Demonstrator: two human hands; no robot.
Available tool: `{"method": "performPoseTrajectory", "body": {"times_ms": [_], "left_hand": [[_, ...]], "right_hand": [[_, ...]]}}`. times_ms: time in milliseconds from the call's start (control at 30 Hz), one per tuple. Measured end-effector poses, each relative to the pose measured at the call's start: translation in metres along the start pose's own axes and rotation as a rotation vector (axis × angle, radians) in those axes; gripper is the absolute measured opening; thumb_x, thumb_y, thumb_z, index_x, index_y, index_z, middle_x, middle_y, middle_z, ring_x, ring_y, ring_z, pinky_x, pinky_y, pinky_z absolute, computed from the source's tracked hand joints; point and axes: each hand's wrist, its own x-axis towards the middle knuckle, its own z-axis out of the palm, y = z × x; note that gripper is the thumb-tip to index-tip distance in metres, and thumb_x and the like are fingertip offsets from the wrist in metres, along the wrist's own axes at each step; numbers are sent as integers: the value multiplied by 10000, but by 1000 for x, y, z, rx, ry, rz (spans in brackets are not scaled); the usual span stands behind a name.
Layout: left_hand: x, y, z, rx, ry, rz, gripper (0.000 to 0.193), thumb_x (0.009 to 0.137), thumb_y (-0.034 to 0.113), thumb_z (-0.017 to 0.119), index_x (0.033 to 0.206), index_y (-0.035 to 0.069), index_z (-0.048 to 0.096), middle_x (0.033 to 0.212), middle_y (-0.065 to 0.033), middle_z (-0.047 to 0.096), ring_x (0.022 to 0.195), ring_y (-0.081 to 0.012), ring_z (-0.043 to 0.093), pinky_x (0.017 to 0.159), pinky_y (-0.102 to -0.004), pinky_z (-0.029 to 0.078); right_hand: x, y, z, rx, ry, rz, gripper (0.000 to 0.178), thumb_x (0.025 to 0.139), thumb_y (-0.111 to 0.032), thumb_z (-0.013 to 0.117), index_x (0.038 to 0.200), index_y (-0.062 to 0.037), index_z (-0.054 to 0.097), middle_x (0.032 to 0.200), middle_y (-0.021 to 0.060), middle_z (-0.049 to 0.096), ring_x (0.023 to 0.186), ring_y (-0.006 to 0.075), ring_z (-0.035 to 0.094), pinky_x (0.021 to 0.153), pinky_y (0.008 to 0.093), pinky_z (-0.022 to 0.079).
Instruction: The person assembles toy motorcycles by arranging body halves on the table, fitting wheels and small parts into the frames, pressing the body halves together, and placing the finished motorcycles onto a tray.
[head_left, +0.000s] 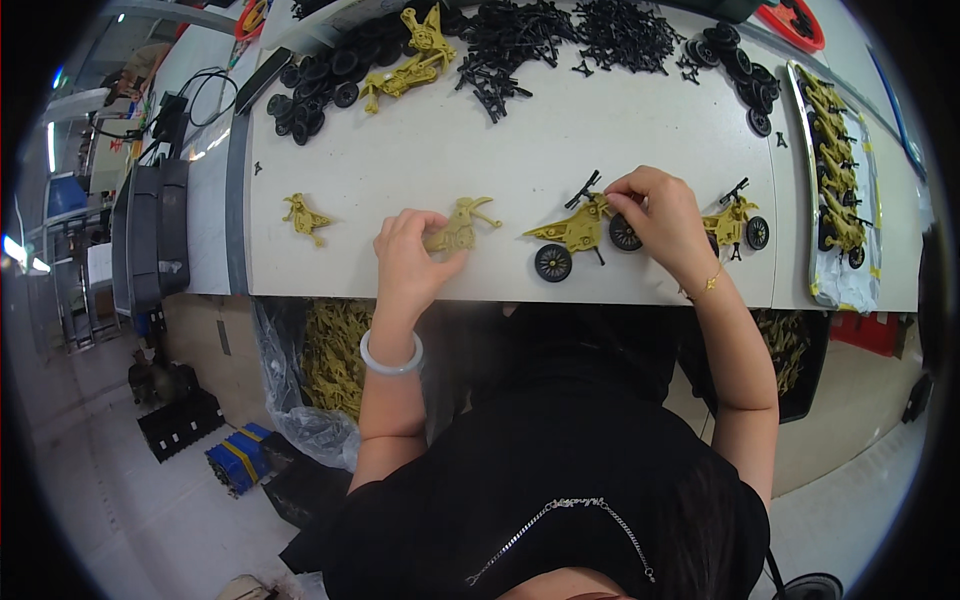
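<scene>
My left hand (408,252) has its fingers curled around the rear of a yellow toy motorcycle body (462,226), which has no wheels and looks slightly blurred. Thumb and forefinger of my right hand (660,215) pinch the front of a yellow toy motorcycle (575,232), by its handlebar. That toy has black wheels, a black handlebar and a small black stand below. Beyond my right wrist is another toy motorcycle (735,215) with black wheels and handlebar, partly covered by the hand. A bare yellow body (306,219) lies at the left of the table.
Along the table's far side lie black wheels (318,85), yellow bodies (412,70) and heaps of small black parts (625,38). More wheels (738,62) are at far right. A tray (812,235) holds several toy motorcycles. Under the table, a plastic-lined container (285,360) holds yellow parts.
</scene>
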Motion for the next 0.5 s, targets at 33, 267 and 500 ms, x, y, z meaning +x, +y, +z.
{"method": "performPoseTrajectory", "body": {"times_ms": [33,267,500], "left_hand": [[0,2,1,53,15,36,329,616,95,761,902,10,625,916,-98,609,897,-256,561,808,-352,464],[-7,61,18,-160,-10,283,365,602,105,752,920,33,588,921,-87,579,910,-276,540,820,-367,426],[-7,85,54,-112,10,397,422,604,170,793,956,99,570,954,-35,550,911,-230,506,860,-386,337]], "right_hand": [[-5,-1,5,28,-2,23,92,791,-95,663,829,-20,700,782,120,648,696,260,623,665,339,493],[-28,-2,23,218,298,-117,112,795,-37,651,906,-16,650,798,95,619,723,239,586,649,333,473],[-87,2,41,51,447,-321,199,638,0,673,810,-73,605,728,61,547,647,233,508,591,326,406]]}}
